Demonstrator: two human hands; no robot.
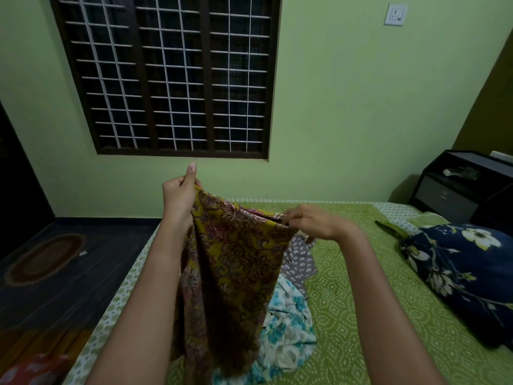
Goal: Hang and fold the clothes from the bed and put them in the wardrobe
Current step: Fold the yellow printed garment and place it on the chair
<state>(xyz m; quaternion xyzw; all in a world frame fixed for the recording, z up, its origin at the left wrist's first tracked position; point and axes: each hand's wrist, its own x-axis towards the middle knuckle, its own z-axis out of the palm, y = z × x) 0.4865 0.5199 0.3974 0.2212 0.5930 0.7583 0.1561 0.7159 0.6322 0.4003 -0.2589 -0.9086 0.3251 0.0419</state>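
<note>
Plainly, the bed [347, 287] is the biggest thing under me, covered with a green dotted sheet, and the clothes to be sorted lie in a loose heap on its near side. Above that heap I hold the mustard paisley garment [236, 268] up in the air by its top edge, and the rest of it hangs in deep folds down to the pile.

From the way it drapes I judge it to be thin, soft and light, with no stiffness. It should sag wherever it is unsupported, and it may slide off a hanger if it is not set squarely. The best hold, I think, is at the two ends of the top hem or at the shoulder seams, so that the cloth falls flat.

Under it lies a white and teal floral garment [288, 329], crumpled and just as limp by the look of it. A grey dotted garment [298, 259] beside it reaches up toward my right wrist.

My left hand [179, 200] is clenched round the higher corner of the mustard cloth with the thumb pointing up. My right hand [313, 222] pinches the lower end of the same edge between its fingertips.

I can read no brand, label or writing on any of the clothes, and the wall socket [395, 14] is too small to show lettering.
</note>
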